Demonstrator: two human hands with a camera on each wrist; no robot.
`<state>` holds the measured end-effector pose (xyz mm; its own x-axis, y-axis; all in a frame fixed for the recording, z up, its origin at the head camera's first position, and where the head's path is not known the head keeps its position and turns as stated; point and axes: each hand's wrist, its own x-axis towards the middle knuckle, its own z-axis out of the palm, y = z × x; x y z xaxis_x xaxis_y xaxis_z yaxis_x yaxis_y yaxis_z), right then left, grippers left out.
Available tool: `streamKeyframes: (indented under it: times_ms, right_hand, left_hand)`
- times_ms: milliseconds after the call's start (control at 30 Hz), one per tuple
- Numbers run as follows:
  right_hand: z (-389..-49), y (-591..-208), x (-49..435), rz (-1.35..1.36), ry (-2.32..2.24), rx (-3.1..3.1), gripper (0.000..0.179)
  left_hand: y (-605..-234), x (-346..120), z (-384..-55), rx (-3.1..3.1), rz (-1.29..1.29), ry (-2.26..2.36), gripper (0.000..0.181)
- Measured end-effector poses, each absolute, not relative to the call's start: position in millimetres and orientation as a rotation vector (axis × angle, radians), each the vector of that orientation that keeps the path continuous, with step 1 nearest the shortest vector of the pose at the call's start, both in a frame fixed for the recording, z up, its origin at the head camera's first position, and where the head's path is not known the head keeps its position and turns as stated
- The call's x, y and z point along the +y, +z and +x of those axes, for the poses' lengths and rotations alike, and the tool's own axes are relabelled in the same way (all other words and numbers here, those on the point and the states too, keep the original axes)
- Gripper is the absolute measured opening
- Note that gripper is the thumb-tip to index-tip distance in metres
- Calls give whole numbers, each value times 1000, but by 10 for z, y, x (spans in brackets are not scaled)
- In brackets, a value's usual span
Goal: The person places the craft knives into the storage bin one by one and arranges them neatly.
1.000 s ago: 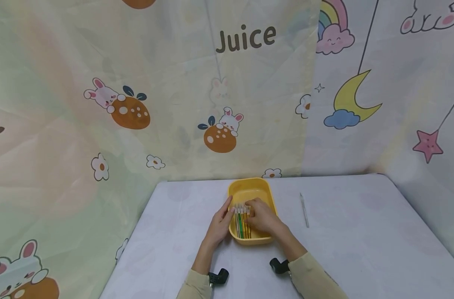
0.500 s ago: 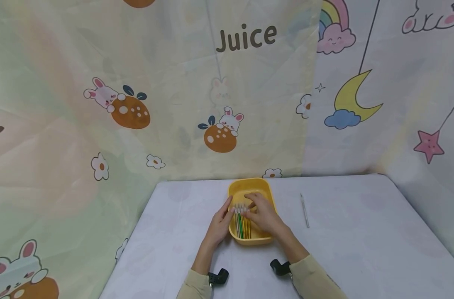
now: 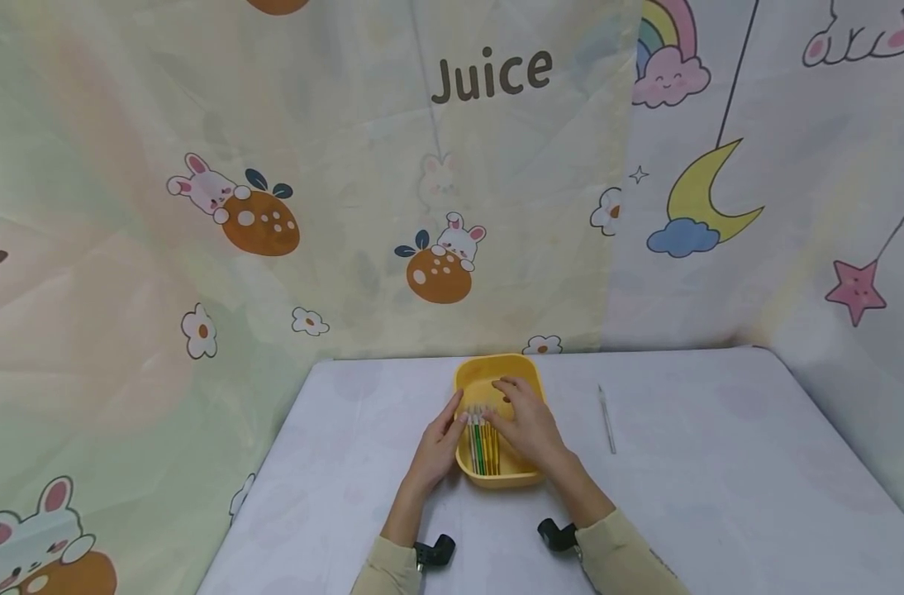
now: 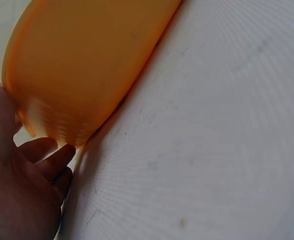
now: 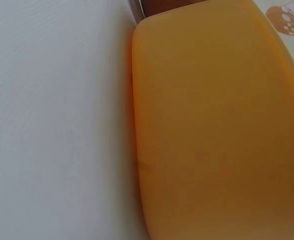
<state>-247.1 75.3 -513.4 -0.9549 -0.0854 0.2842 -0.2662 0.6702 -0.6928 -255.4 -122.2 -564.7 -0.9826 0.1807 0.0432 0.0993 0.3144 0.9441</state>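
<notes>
In the head view a yellow plastic tray (image 3: 526,479) stands on the white-covered table. Several slim pens, green, gold and pale, lie side by side along its left part (image 3: 485,450). My left hand (image 3: 435,450) holds the tray's left side, thumb over the rim; the left wrist view shows its fingers (image 4: 57,162) against the outer wall. Above the tray, my right hand (image 3: 530,426) spreads its thumb and fingers beside the pens' upper ends, with nothing held. The tray's wall (image 5: 217,120) fills most of the right wrist view, where the right hand is hidden.
To the right of the tray a clear, slender pen (image 3: 606,420) lies alone on the table (image 3: 720,479). A printed cloth wall (image 3: 348,207) rises right behind the table's far edge. Each wrist carries a small black camera (image 3: 435,551).
The right hand's fingers have come up off the pens and spread, moving slightly toward the tray's far end. The left hand and tray have stayed put.
</notes>
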Motion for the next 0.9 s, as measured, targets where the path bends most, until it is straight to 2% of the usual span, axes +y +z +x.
streamKeyframes:
  times_ms: [600, 900]
  right_hand:
    - [-2597, -5107, 1093, 260, 1147, -2567, 56]
    - [-2617, -5075, 1224, 179, 1187, -2594, 60]
  left_hand:
    - [-5620, -1217, -2532, 2474, 271, 1814, 54]
    - [-5625, -1210, -2527, 2467, 274, 1815, 55]
